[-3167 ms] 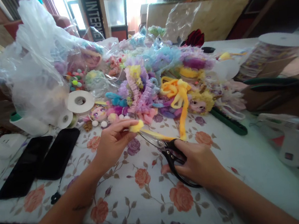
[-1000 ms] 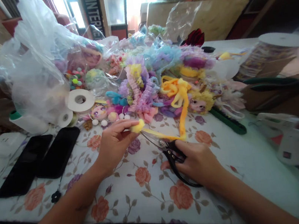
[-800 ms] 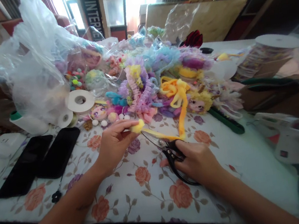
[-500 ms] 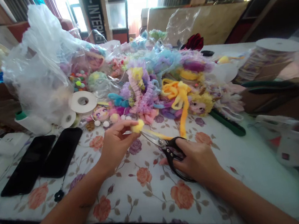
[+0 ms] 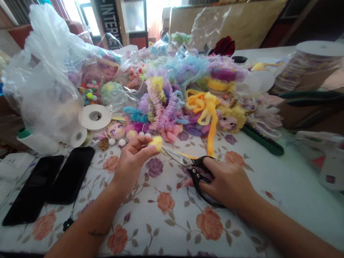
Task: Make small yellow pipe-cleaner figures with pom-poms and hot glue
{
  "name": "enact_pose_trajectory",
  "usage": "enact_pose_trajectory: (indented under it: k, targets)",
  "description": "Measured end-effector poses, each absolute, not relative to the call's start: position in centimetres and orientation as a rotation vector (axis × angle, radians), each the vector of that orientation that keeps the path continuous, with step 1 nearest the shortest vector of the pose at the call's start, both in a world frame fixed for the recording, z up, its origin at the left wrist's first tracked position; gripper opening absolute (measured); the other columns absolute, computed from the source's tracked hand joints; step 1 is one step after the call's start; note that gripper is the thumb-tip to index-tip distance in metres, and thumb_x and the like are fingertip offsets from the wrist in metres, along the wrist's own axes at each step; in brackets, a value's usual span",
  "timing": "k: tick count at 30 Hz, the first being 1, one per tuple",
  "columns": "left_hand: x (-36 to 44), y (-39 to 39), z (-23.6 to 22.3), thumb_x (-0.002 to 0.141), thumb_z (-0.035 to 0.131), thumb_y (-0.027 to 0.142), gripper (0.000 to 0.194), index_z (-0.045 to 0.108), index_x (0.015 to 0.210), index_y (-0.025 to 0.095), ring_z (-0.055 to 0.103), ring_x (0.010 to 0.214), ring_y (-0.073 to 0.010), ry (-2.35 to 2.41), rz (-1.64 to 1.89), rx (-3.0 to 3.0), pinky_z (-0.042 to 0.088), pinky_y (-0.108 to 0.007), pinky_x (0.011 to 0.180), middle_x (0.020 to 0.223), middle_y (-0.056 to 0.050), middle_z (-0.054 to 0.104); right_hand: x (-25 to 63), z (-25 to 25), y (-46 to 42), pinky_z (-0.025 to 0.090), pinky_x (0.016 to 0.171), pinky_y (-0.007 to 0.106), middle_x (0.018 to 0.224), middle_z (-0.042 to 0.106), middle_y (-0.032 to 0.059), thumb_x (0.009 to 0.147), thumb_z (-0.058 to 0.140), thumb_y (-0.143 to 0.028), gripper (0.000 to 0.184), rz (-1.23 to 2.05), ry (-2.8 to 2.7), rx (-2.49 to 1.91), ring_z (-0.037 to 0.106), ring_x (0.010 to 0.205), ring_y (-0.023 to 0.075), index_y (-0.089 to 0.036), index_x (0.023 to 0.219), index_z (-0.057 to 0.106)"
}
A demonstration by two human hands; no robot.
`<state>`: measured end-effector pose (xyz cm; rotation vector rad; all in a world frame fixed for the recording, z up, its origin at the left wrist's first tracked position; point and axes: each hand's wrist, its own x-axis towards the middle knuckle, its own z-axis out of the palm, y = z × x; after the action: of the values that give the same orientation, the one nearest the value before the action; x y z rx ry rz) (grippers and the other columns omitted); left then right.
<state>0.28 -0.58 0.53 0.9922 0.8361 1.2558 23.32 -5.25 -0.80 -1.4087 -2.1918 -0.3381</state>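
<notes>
Between the thumb and fingers of my left hand [image 5: 133,160] is a small fluffy yellow piece [image 5: 155,144]; its exact kind is hard to make out. My right hand [image 5: 230,183] grips black-handled scissors [image 5: 194,172], fingers through the loops. Their blades point up and left, the tips right at the fluffy piece's lower edge. Whether they touch it, I cannot tell. Behind the scissors, a yellow-orange fuzzy strip [image 5: 212,129] hangs from a bundle onto the flowered tablecloth [image 5: 161,229]. A yellow-haired doll head [image 5: 229,119] lies beside that strip.
Two black phones [image 5: 32,190] lie at the left, near white ribbon rolls [image 5: 95,117]. A heap of pastel trims [image 5: 167,99] and a plastic bag [image 5: 44,75] fill the back. At the right are a green-handled tool [image 5: 266,143] and a white glue gun [image 5: 332,161].
My left hand has shifted slightly left with the yellow piece and turned a little, its thumb now more over the piece. The scissors have barely moved.
</notes>
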Motion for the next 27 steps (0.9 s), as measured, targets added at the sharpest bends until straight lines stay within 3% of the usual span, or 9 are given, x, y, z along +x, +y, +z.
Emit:
enact_pose_trajectory:
  k: [8,13,19,23,27]
  targets:
    - [0.5,-0.6,0.7,0.067,0.078,0.018,0.019,0.068,0.083,0.017,0.063,0.076,-0.0117,0.852,1.261,0.917,0.052,-0.026,0.078,0.080,0.000,0.065,23.3,-0.9,-5.4,0.029,0.046,0.024,0.052,0.056,0.0009,0.084,0.055,-0.052,0.040,-0.085,-2.192,-1.479,0.050,0.045,0.0132,-0.019,0.061,0.048]
    - [0.4,-0.5,0.5,0.067,0.077,0.016,0.017,0.070,0.083,0.017,0.064,0.077,-0.0114,0.821,1.270,0.902,0.054,-0.026,0.078,0.080,0.000,0.066,23.5,0.3,-5.3,0.030,0.048,0.024,0.054,0.045,-0.0024,0.075,0.061,-0.066,0.051,0.607,-2.048,-1.530,0.041,0.050,0.0115,-0.020,0.061,0.044]
    - [0.5,-0.5,0.4,0.067,0.078,0.016,0.018,0.070,0.084,0.017,0.065,0.080,-0.0123,0.807,1.270,0.870,0.055,-0.028,0.082,0.082,0.000,0.067,24.5,1.4,-5.6,0.024,0.038,0.024,0.053,0.038,-0.0054,0.072,0.052,-0.082,0.061,1.465,-1.814,-1.168,0.034,0.040,0.0082,-0.021,0.066,0.044]
    - [0.6,-0.5,0.7,0.066,0.080,0.016,0.021,0.069,0.084,0.017,0.067,0.082,-0.0130,0.803,1.304,0.827,0.054,-0.029,0.085,0.085,-0.001,0.069,24.6,1.6,-6.1,0.029,0.038,0.023,0.052,0.044,-0.0040,0.080,0.040,-0.081,0.062,1.795,-1.734,-1.023,0.037,0.039,0.0082,-0.020,0.072,0.048]
    - [0.8,-0.7,0.8,0.068,0.080,0.018,0.021,0.069,0.086,0.018,0.068,0.081,-0.0129,0.794,1.322,0.851,0.054,-0.027,0.083,0.086,-0.001,0.070,24.2,1.5,-6.4,0.027,0.038,0.021,0.051,0.042,-0.0049,0.079,0.038,-0.082,0.065,1.872,-1.682,-1.008,0.034,0.037,0.0059,-0.019,0.070,0.046]
